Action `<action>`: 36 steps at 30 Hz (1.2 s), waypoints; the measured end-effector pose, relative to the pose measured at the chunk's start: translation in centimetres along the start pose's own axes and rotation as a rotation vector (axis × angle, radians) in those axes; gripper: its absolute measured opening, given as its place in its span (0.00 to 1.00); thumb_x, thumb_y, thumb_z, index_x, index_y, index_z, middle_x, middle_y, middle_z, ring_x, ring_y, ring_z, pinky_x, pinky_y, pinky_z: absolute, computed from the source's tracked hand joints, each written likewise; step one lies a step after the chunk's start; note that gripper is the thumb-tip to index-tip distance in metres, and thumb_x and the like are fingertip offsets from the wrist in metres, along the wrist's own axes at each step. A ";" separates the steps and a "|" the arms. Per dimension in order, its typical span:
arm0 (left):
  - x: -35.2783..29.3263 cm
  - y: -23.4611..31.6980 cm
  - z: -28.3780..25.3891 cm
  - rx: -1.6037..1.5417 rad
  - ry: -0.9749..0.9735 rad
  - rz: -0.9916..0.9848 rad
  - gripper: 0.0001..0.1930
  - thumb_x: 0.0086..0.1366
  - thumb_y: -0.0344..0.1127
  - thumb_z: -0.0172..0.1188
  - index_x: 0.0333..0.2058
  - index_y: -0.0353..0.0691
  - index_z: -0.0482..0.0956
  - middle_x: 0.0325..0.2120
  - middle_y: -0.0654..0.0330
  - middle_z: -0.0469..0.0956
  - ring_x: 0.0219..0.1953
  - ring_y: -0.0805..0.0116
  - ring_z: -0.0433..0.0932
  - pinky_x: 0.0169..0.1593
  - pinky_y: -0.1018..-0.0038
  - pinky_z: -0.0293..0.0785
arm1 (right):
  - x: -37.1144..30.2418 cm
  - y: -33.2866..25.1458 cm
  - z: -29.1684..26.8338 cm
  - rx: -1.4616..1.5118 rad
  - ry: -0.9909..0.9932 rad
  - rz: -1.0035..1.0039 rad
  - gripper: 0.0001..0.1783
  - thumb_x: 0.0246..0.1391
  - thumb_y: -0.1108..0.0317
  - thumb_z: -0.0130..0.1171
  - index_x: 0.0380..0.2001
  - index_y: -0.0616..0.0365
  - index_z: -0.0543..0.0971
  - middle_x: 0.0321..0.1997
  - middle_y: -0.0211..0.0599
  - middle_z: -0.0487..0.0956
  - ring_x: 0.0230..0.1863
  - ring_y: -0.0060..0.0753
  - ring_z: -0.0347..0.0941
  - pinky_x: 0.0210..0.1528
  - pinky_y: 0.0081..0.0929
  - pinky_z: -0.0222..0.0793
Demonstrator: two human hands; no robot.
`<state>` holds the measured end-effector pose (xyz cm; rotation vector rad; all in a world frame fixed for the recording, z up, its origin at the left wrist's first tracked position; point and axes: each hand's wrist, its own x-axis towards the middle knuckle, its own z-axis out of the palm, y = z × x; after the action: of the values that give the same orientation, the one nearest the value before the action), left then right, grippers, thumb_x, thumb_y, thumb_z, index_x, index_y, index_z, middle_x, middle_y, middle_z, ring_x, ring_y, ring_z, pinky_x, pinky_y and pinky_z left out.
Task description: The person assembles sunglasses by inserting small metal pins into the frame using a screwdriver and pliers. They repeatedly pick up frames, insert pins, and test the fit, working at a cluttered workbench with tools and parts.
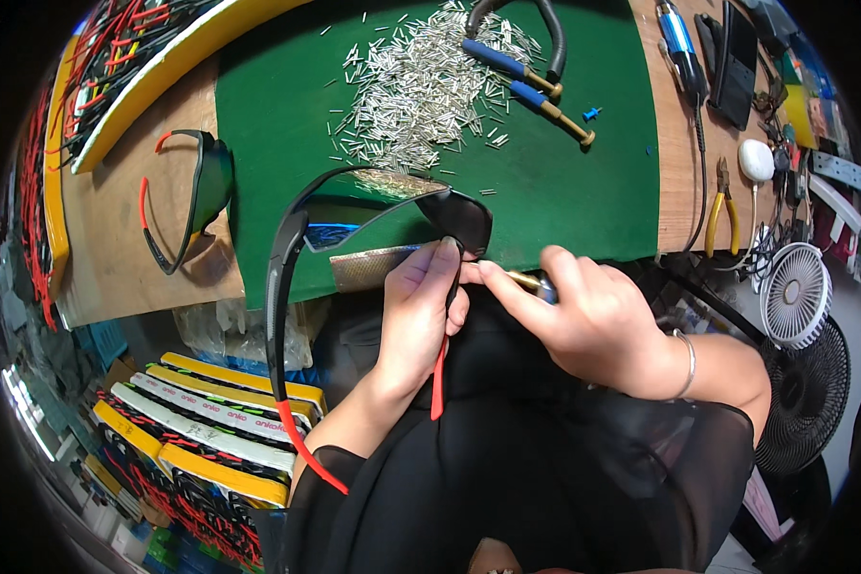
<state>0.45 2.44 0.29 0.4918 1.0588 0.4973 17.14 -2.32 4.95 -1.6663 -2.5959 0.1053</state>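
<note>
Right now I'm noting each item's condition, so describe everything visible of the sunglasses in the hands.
The sunglasses have a black frame, dark shiny lens surface and black side arms with red tips, seemingly plastic. They tilt over the near edge of the green mat, side arms open toward the person. The left hand pinches them at their right end; the right hand holds a tool nearby, contact unclear.

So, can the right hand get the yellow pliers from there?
Probably, once it's free: the right hand seems to hold a small tool by the sunglasses. Nothing covers the pliers, off to its right, and the black cord on the way looks easy to reach over.
</note>
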 end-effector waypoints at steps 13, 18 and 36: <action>0.1 -0.5 0.7 0.038 0.050 0.066 0.15 0.66 0.41 0.42 0.28 0.36 0.69 0.10 0.67 0.63 0.10 0.83 0.56 0.14 0.87 0.50 | 0.5 -0.8 0.8 -0.124 0.082 0.008 0.18 0.42 0.65 0.51 0.40 0.49 0.75 0.24 0.29 0.64 0.15 0.20 0.58 0.13 0.15 0.55; 0.0 0.1 0.5 0.027 0.013 0.079 0.15 0.66 0.39 0.42 0.30 0.33 0.72 0.21 0.61 0.74 0.12 0.85 0.60 0.14 0.87 0.53 | 1.1 0.2 0.5 -0.034 0.027 -0.003 0.17 0.42 0.66 0.51 0.40 0.51 0.73 0.20 0.29 0.64 0.14 0.21 0.61 0.13 0.15 0.59; 0.3 0.4 0.0 0.136 -0.017 0.071 0.15 0.67 0.36 0.41 0.28 0.34 0.73 0.18 0.63 0.74 0.11 0.86 0.60 0.14 0.87 0.53 | 1.6 0.8 1.4 0.164 0.018 -0.024 0.16 0.40 0.68 0.52 0.38 0.54 0.71 0.17 0.30 0.65 0.14 0.25 0.65 0.14 0.18 0.63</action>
<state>0.54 2.88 0.33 0.6547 1.0659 0.4844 17.05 -0.56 3.50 -1.5726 -2.5167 0.2918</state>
